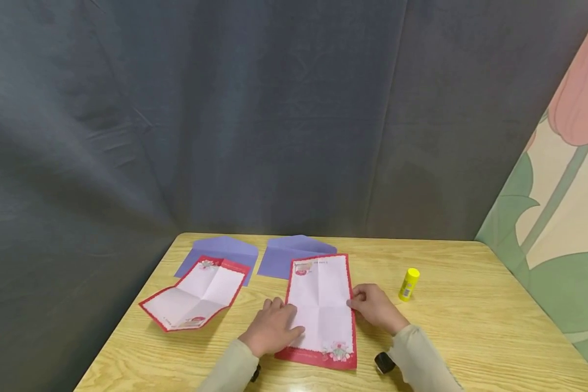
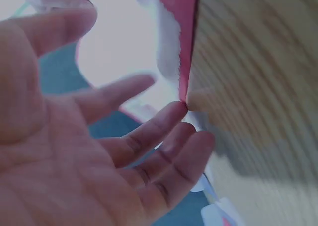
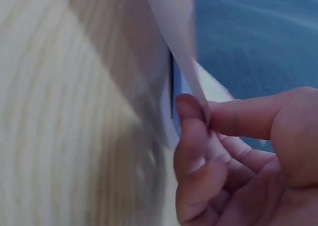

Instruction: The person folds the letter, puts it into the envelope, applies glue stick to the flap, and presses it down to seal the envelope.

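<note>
A creased sheet of letter paper with a red border lies in front of me, a flower print at its near right corner. My right hand pinches its right edge between thumb and fingers; in the right wrist view the paper stands lifted off the table there. Along the left edge, my left hand touches the sheet with extended, spread fingers. The left wrist view shows its fingertips right at the red border. A second creased letter sheet with the same border sits to the left, its corners curling up.
Two purple envelopes lie behind the sheets, flaps unfolded. A yellow glue stick stands upright to the right. A dark curtain hangs behind the wooden table, and a flower-painted wall rises at the right.
</note>
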Motion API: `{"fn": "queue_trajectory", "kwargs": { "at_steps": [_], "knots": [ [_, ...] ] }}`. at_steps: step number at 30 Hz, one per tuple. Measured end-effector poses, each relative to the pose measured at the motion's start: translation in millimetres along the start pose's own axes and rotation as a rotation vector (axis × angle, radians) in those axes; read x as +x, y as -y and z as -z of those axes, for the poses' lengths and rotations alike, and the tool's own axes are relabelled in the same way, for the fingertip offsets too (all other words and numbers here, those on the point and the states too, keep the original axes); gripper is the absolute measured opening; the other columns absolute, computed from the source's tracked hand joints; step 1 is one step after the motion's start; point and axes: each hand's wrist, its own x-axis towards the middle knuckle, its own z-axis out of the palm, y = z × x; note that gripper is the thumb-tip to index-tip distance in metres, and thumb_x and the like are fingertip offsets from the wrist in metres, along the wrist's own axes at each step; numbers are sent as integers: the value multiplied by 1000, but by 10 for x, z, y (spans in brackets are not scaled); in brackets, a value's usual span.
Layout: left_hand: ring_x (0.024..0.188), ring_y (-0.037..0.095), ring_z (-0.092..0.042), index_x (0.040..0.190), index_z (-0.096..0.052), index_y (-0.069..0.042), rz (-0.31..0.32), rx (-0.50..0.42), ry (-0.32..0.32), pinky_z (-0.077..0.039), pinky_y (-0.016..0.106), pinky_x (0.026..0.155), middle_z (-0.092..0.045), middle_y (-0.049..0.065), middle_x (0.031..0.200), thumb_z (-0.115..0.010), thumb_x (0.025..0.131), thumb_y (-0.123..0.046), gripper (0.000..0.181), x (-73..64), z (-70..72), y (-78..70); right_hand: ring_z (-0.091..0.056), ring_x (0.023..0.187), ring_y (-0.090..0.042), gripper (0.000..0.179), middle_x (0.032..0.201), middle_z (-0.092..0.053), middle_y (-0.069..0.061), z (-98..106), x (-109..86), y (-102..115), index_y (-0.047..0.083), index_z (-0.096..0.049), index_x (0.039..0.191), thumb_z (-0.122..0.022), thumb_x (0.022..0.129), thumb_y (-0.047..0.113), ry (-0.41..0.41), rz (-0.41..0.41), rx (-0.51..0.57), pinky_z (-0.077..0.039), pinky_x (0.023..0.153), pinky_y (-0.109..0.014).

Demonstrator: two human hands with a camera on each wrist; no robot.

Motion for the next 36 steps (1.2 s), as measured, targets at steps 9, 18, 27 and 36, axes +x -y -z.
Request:
{"fn": "queue_trajectory", "kwargs": {
  "at_steps": [9, 18, 27, 36],
  "knots": [
    [96, 25, -65, 139, -51, 2, 60, -439, -141, -54, 43, 79, -67, 12, 108, -59, 101, -32, 52, 133, 131, 252, -53, 66, -19, 24, 77, -61, -6, 195, -81, 45, -4, -60, 111, -66, 97, 15, 64, 79, 186, -44, 52, -26],
    [67, 19, -57, 128, -52, 2, -45, -790, -119, -53, 39, 64, -58, 13, 76, -52, 105, -18, 30, 161, 169, 272, -56, 66, -22, 25, 73, -55, -8, 322, -183, 83, -3, -49, 109, -60, 101, 19, 145, 200, 263, -45, 54, -29],
    [67, 20, -54, 115, -58, -5, -89, -842, -119, -53, 43, 65, -56, 7, 73, -47, 106, -10, 16, 195, 191, 285, -59, 71, -21, 23, 84, -64, -10, 378, -211, 63, -3, -56, 119, -57, 101, 11, 121, 272, 259, -48, 55, -30],
    [73, 36, -54, 114, -69, -8, -81, -809, -129, -54, 45, 66, -58, 15, 86, -41, 107, -8, 28, 181, 223, 258, -58, 72, -18, 19, 86, -63, -10, 369, -213, 77, -2, -64, 112, -52, 98, 2, 92, 266, 227, -47, 53, -31]
  ]
}}
